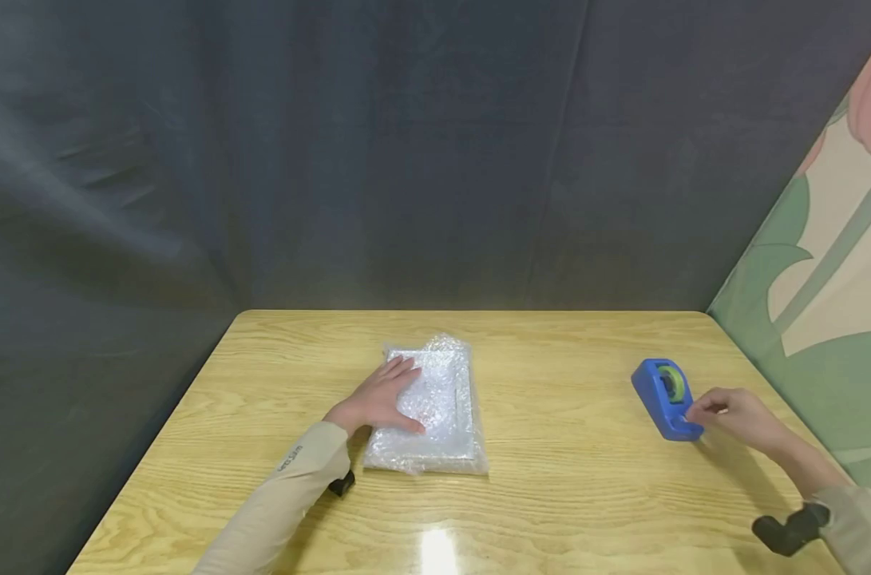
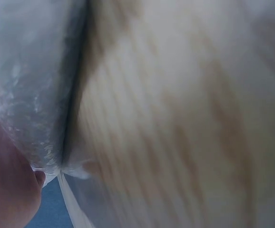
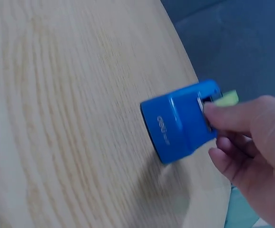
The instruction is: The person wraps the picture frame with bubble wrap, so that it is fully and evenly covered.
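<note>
A flat rectangular thing in bubble wrap (image 1: 442,411) lies near the middle of the table. My left hand (image 1: 379,398) rests on its left part, fingers spread. In the left wrist view the wrap's edge (image 2: 33,80) shows close up, with part of that hand (image 2: 6,185) beside it. Off to the right stands a blue tape dispenser (image 1: 654,393) holding a yellow-green roll (image 1: 675,385). My right hand (image 1: 747,419) has thumb and forefinger pinched at the dispenser's cutter end, on the tape's end. The right wrist view shows the dispenser (image 3: 175,121) tilted, the thumb covering the cutter.
The wooden table (image 1: 550,495) has rounded far corners. A dark curtain (image 1: 406,160) hangs behind it and along the left side. On the right is a wall covering with a flower pattern (image 1: 830,319).
</note>
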A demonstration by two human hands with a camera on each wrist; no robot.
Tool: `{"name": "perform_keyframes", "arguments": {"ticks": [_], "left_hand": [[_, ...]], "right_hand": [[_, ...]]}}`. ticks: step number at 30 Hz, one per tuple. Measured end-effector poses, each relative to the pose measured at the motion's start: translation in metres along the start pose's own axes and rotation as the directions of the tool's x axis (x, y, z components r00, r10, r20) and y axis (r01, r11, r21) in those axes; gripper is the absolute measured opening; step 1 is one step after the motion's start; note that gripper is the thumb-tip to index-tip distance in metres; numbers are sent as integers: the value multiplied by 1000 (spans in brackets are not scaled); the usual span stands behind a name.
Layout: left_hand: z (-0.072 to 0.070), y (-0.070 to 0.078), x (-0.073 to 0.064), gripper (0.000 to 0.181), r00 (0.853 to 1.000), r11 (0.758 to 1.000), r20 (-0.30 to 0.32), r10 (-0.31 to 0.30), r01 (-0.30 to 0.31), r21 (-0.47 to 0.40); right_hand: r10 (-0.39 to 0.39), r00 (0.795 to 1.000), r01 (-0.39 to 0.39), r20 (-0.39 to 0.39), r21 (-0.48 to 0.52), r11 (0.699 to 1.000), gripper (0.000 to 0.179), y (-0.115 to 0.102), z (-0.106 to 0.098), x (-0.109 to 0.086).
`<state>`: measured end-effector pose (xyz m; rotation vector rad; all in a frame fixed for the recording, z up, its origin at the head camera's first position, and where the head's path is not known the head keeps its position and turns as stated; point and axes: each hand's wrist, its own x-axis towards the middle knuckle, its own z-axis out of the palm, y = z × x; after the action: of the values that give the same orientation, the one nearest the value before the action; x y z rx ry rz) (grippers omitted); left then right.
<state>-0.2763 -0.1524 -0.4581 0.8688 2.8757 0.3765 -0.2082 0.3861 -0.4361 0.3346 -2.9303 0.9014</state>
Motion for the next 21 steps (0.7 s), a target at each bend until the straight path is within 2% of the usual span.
{"name": "perform_keyframes", "arguments": {"ticks": [3, 5, 8, 12, 18, 21], "left_hand": [[-1, 0, 0, 108, 1000, 1000, -3, -1, 1, -12], [-1, 0, 0, 108, 1000, 1000, -4, -2, 2, -17], [0, 0, 1, 108, 1000, 1000, -1, 1, -1, -12], [0, 0, 3, 108, 1000, 1000, 1, 4, -4, -6], [-1, 0, 3, 108, 1000, 1000, 1, 0, 0, -7], [-1, 0, 2, 108, 1000, 1000, 1, 5, -5, -3]], "right_hand": [[-83, 994, 79, -64, -60, 995, 5, -4, 2, 0], [-85, 994, 80, -65, -79, 994, 5, -7, 2, 0], [-35, 999, 33, -25, -70, 997, 6, -8, -1, -1], [47, 996, -47, 80, 1, 999, 16, -7, -9, -1], [61, 986, -78, 154, 107, 991, 25, -2, -19, -5], [66, 981, -88, 181, 116, 989, 26, -1, -20, -10]]}}
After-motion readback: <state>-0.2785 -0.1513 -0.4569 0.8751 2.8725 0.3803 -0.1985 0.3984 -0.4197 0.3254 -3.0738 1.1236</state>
